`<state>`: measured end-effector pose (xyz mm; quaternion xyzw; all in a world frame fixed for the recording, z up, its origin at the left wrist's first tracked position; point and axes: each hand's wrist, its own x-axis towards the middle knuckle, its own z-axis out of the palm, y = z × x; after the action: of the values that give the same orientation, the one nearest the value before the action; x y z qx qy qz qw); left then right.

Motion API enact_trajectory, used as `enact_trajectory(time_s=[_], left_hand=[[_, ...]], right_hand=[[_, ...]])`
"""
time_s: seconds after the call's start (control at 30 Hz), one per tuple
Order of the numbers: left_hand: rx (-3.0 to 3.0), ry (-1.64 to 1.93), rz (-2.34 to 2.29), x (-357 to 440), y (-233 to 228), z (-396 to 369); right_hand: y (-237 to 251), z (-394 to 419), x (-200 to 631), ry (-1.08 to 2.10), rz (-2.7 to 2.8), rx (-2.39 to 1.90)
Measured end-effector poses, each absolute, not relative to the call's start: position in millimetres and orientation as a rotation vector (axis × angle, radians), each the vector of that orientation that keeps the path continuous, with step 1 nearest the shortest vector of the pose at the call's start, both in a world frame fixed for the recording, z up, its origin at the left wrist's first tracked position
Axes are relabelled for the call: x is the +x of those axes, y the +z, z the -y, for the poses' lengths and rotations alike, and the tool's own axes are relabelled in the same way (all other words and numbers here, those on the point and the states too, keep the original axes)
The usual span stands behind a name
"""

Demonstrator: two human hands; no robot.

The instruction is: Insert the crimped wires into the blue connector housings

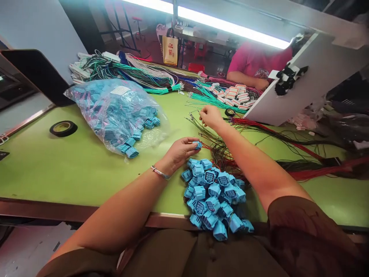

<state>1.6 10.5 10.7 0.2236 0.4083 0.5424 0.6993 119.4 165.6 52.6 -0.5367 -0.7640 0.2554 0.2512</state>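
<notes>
Between the thumb and fingers of my left hand (181, 151) is a blue connector housing (197, 145), with thin red wires at its right side. My right hand (211, 116) is farther out over the table, its fingers pinched at the tips of loose dark wires (194, 120); whether a single wire is between them is too small to make out. Just below my left hand lies a heap of blue connectors (213, 192), piled up to the table's front edge and partly over it. Dark and red wires (219, 150) run beneath my right forearm.
A clear plastic bag (115, 111) of blue connectors lies on the left, beside a roll of black tape (63, 128). Wire bundles (138, 73) and white connectors (236, 96) cover the back. A white panel (288, 84) stands at right; behind it sits a person in pink (259, 63).
</notes>
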Motion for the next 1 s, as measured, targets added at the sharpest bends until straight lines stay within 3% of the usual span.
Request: enact_trajectory(time_s=[0.1, 0.2, 0.43, 0.7, 0.83, 1.0], left_hand=[[0.479, 1.196, -0.903, 1, 10, -12], [0.453, 1.194, -0.880, 1, 8, -13], [0.474, 1.166, -0.875, 2, 5, -15], [0.513, 1.162, -0.871, 0, 2, -15], [0.547, 1.170, -0.885, 2, 1, -14], [0.594, 1.206, -0.917, 6, 1, -11]], right_hand=[[65, -140, 140, 1.107, 1.848, -1.278], [63, -100, 160, 1.193, 1.847, -1.158], [30, -45, 183, 0.482, 2.211, -1.078], [29, -49, 184, 0.067, 2.442, -1.033], [27, -45, 181, -0.040, 2.488, -1.023], [22, -43, 177, 0.075, 2.498, -1.014]])
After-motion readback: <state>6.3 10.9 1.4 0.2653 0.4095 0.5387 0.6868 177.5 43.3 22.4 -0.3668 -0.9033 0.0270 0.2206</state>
